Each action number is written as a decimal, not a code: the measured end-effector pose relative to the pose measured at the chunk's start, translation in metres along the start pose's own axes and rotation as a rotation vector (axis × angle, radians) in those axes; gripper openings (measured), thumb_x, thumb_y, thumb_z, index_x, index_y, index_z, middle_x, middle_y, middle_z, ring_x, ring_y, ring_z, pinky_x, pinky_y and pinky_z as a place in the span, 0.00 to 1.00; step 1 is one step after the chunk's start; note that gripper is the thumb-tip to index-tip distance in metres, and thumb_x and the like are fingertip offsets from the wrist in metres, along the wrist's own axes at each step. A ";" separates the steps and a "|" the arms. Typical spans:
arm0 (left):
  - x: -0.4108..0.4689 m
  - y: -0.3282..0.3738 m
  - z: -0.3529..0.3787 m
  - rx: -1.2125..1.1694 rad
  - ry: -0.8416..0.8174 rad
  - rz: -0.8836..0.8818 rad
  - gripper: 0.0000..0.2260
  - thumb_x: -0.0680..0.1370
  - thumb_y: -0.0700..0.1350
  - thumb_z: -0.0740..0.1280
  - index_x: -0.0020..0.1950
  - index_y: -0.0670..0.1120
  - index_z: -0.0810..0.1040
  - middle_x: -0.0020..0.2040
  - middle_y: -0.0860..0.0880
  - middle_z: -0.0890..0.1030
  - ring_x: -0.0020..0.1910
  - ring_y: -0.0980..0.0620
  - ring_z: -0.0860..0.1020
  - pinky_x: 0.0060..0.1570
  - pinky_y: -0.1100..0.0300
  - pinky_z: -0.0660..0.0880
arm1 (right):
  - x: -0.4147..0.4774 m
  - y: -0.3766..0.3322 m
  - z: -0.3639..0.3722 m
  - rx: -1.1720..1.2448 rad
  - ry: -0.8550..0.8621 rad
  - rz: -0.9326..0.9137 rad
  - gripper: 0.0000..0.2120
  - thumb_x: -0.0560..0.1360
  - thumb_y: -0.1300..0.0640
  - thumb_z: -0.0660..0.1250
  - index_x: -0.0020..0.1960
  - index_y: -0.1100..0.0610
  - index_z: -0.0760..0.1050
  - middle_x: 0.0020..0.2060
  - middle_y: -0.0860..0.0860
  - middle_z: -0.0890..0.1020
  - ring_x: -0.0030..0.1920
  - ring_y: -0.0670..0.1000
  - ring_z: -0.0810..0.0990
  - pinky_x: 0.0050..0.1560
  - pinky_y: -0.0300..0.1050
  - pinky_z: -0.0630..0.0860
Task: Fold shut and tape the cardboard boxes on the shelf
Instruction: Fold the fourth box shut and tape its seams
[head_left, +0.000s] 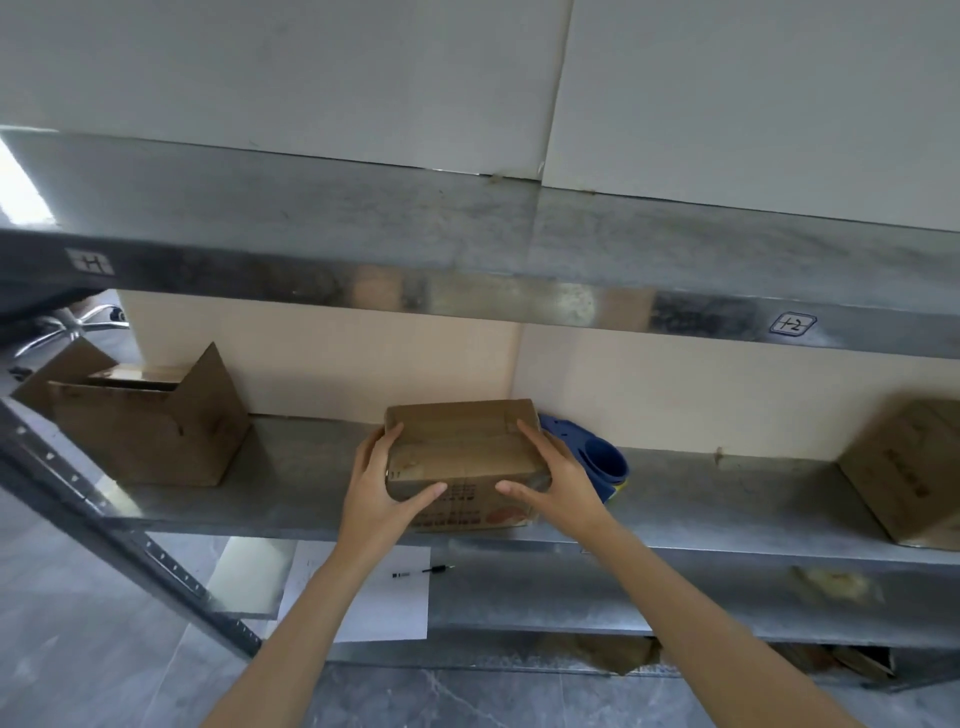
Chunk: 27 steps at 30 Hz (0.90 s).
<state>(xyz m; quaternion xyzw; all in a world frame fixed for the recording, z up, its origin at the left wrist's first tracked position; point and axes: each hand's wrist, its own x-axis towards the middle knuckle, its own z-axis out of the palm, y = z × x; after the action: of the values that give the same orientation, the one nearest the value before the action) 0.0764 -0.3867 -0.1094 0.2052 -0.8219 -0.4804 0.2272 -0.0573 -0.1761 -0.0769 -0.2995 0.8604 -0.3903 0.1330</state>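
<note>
Your left hand and right hand grip the short ends of the closed box on the shelf, fingers spread along its sides, thumbs on its front. Its long axis runs between your palms. The open box stands well left of it.

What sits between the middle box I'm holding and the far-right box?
Head view: a blue clog lies right beside the middle box; beyond it the shelf is bare up to the far-right box.

Storeroom, metal shelving, cardboard boxes
</note>
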 end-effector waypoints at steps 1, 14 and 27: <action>0.001 0.001 0.000 -0.006 -0.004 -0.001 0.39 0.68 0.56 0.78 0.75 0.58 0.64 0.74 0.57 0.62 0.67 0.62 0.65 0.61 0.68 0.64 | 0.001 -0.001 -0.001 -0.005 -0.007 0.008 0.44 0.67 0.35 0.70 0.78 0.45 0.57 0.75 0.50 0.64 0.73 0.50 0.64 0.72 0.48 0.66; 0.010 0.003 -0.012 0.035 0.013 0.019 0.36 0.67 0.58 0.79 0.72 0.61 0.69 0.73 0.56 0.68 0.69 0.54 0.68 0.68 0.50 0.70 | 0.007 -0.017 0.000 -0.115 -0.088 0.041 0.40 0.74 0.49 0.72 0.79 0.44 0.53 0.76 0.56 0.58 0.71 0.56 0.66 0.72 0.49 0.65; 0.009 -0.008 -0.013 0.127 0.005 0.090 0.35 0.65 0.60 0.79 0.69 0.61 0.70 0.77 0.59 0.51 0.76 0.51 0.60 0.71 0.50 0.67 | 0.019 -0.016 0.006 -0.189 -0.095 0.009 0.42 0.69 0.40 0.74 0.77 0.42 0.58 0.78 0.49 0.43 0.77 0.55 0.55 0.74 0.47 0.60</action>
<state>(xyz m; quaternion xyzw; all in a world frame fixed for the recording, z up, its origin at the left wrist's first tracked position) 0.0776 -0.4039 -0.1096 0.1831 -0.8586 -0.4159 0.2371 -0.0633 -0.1994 -0.0690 -0.3250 0.8874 -0.2922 0.1466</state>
